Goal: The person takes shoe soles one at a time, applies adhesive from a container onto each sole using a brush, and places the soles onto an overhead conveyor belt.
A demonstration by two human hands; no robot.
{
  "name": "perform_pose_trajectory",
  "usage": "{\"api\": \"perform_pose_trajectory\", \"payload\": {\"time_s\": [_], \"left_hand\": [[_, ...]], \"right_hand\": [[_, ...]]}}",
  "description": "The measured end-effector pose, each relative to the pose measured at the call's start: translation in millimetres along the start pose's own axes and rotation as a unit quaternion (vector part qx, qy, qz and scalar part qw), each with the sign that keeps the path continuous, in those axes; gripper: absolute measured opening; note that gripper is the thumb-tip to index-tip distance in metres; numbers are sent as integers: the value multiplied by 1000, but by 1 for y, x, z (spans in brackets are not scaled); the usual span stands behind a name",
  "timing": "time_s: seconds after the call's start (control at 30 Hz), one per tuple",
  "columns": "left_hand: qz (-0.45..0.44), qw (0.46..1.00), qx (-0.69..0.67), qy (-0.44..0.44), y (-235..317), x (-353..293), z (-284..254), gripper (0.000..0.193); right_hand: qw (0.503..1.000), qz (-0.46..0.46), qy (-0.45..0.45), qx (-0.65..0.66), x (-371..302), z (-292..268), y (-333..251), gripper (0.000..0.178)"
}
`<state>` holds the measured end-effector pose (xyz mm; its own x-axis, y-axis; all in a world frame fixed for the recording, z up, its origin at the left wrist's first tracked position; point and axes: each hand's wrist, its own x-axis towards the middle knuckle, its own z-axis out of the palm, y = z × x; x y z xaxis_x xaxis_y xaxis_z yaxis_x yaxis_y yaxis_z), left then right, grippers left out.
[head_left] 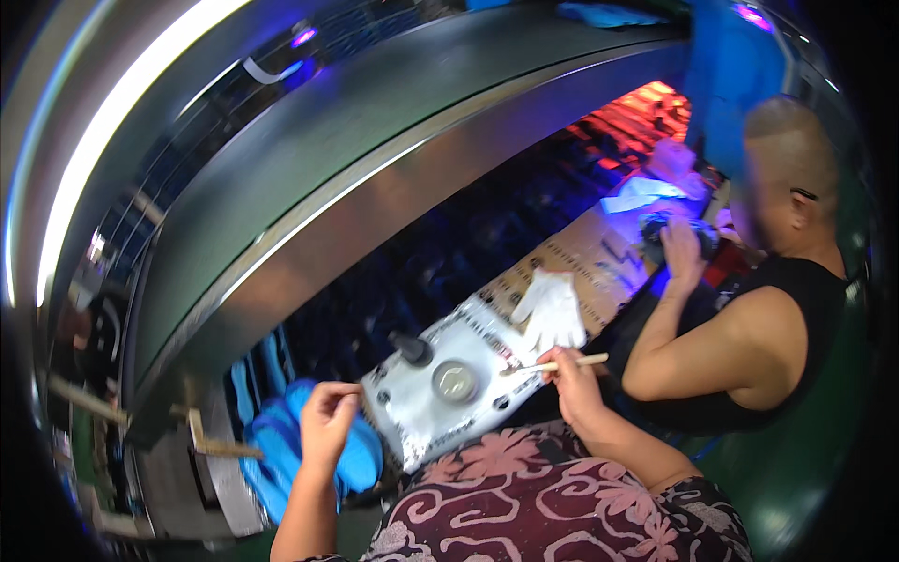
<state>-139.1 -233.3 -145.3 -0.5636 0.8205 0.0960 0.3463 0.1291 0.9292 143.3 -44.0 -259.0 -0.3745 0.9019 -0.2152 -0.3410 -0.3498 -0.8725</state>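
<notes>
My right hand [575,386] grips a thin brush [592,360] by its light wooden handle, its bristle end pointing left above a silvery-white plastic sheet [426,436]. On that sheet stands a small round cup [448,398] with pale contents, and a dark, stubby object [410,349] sits behind it. My left hand [330,419] is raised left of the sheet, its fingers curled together; whether anything is between them is hidden. Nearest to it are blue, sole-shaped pieces [361,456] heaped below and beside the wrist.
A white glove [554,311] lies on printed cardboard [534,272] beyond the sheet. Close on my right, a co-worker [749,337] handles a dark item [702,241]. A green conveyor belt [375,122] with a metal edge runs above and beyond the work surface. Reddish light glows at the far right.
</notes>
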Motion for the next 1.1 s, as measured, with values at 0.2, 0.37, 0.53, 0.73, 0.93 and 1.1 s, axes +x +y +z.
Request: {"api": "perform_pose_trajectory", "payload": {"time_s": [0.2,0.37,0.53,0.73,0.93,1.1], "left_hand": [[-103,864,391,300,-157,-172,-141,48],[-331,908,101,236,-202,-225,-165,71],[-328,909,8,257,-201,-226,-150,64],[-285,855,-365,233,-153,-215,-175,48],[-173,928,-297,145,-114,-177,-91,41],[-111,961,-192,168,-103,-121,-28,33]], "right_hand": [[998,-22,-49,-19,-20,49,44,31],[989,-19,-139,-46,-55,92,50,27],[983,6,-169,-66,-54,106,55,28],[988,12,-125,-93,-57,101,66,27],[986,-8,-137,-97,-50,112,50,30],[949,-99,-245,-172,-50,140,34,29]]}}
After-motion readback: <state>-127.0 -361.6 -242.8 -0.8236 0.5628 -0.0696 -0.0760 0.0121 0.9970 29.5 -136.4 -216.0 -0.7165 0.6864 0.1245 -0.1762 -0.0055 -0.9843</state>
